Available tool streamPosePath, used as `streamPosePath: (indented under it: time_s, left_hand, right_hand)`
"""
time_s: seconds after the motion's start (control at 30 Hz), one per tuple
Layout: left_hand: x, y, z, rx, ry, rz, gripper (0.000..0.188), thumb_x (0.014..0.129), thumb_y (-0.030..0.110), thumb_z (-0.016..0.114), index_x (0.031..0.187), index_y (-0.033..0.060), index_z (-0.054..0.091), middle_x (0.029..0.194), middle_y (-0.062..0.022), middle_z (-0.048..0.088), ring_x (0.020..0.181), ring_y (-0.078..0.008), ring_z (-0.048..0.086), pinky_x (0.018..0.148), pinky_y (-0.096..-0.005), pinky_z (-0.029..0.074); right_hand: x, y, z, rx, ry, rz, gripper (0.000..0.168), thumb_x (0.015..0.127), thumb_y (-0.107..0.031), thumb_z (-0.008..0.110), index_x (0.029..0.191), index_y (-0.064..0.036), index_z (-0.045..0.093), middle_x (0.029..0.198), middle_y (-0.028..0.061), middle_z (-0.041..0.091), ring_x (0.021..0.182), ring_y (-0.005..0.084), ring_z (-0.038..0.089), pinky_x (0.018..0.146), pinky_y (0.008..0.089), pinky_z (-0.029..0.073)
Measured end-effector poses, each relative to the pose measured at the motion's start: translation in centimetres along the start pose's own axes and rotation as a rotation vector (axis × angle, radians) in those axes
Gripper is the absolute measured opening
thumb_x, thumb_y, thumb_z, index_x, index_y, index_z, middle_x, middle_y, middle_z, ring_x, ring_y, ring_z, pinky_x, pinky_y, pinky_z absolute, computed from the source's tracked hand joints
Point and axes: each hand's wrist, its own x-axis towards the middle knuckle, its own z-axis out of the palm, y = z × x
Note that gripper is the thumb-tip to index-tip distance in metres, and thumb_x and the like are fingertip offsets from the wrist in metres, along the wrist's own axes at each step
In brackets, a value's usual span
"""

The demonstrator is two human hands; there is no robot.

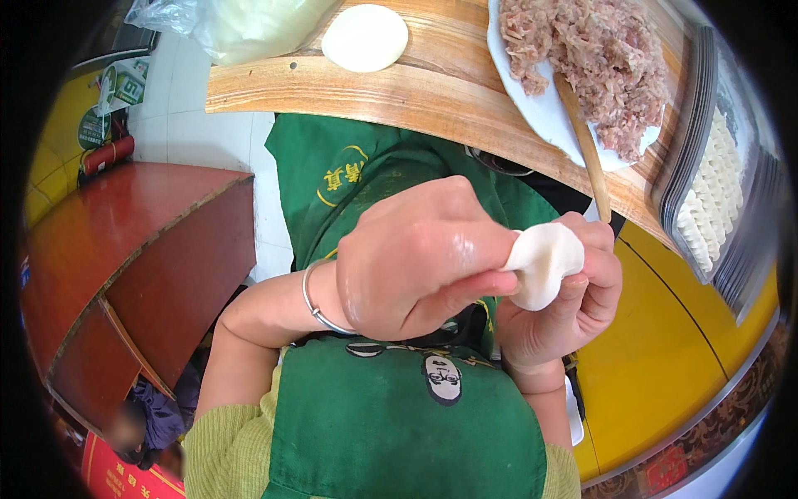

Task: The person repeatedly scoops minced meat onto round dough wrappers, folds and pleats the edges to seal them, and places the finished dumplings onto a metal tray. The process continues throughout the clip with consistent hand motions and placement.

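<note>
My left hand (424,262), with a bangle on its wrist, pinches the left edge of a folded dumpling wrapper (548,262) between thumb and forefinger. On the other side, my right hand (589,287) holds the same white wrapper with its thumb and curled fingers. The dough is held in the air in front of my green apron (405,430), and any filling inside is hidden. Beyond my hands, a plate (520,106) carries minced meat filling (598,62). A wooden stick or spatula (586,150) rests in the filling, its handle reaching past the table edge.
Round dumpling wrappers (365,37) lie on the wooden table (274,90), beside a plastic bag of dough (262,25). At right, stacked trays (686,137) hold rows of shaped dumplings (714,193). A red-brown cabinet (156,249) stands left. A person (159,411) is at lower left.
</note>
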Motion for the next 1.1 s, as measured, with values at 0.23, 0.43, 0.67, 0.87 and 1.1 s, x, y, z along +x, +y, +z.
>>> streamPosePath:
  time_s: [0.23,0.43,0.67,0.87,1.1]
  left_hand:
    - [0.0,-1.9,0.5,0.226,0.131,0.426,0.025,0.065,0.006,0.067,0.085,-0.0040,0.057,0.070,-0.0082,0.055,0.050,-0.0156,0.048,0.041,-0.0243,0.037]
    - [0.2,-2.3,0.5,0.317,0.169,0.547,0.023,0.064,0.003,0.065,0.084,-0.0031,0.056,0.069,-0.0072,0.053,0.048,-0.0147,0.046,0.039,-0.0232,0.036]
    - [0.2,-2.3,0.5,0.283,0.159,0.502,0.023,0.066,0.003,0.066,0.085,-0.0024,0.056,0.069,-0.0065,0.053,0.049,-0.0149,0.047,0.039,-0.0239,0.036]
    - [0.6,-0.4,-0.5,0.041,-0.068,0.086,0.024,0.071,0.005,0.069,0.092,-0.0013,0.059,0.076,-0.0090,0.058,0.058,-0.0178,0.052,0.050,-0.0272,0.041]
    - [1.9,0.1,1.4,-0.048,-0.009,-0.049,0.022,0.074,-0.006,0.065,0.095,0.0025,0.061,0.076,-0.0089,0.059,0.062,-0.0207,0.055,0.054,-0.0287,0.044]
  right_hand:
    - [1.1,-0.4,-0.2,-0.010,-0.021,0.051,0.011,0.078,-0.007,0.065,0.085,-0.003,0.058,0.081,0.0054,0.053,0.067,0.0136,0.047,0.060,0.0239,0.038]
    - [1.4,-0.4,0.2,0.030,-0.019,0.066,0.008,0.077,-0.005,0.065,0.082,-0.004,0.060,0.076,0.0034,0.053,0.065,0.0135,0.045,0.058,0.0241,0.036]
    - [2.1,-0.7,-0.7,-0.162,-0.157,0.020,0.006,0.078,-0.005,0.063,0.083,-0.002,0.061,0.078,0.0033,0.053,0.066,0.0126,0.045,0.058,0.0238,0.035]
    - [0.9,-0.4,-0.1,0.020,0.009,0.052,0.012,0.082,-0.009,0.062,0.091,-0.002,0.061,0.083,0.0069,0.055,0.070,0.0142,0.049,0.061,0.0251,0.039]
    - [1.5,-1.4,-2.4,0.033,0.031,-0.008,0.028,0.081,-0.016,0.066,0.103,0.000,0.061,0.081,0.0057,0.057,0.075,0.0155,0.051,0.065,0.0256,0.041]
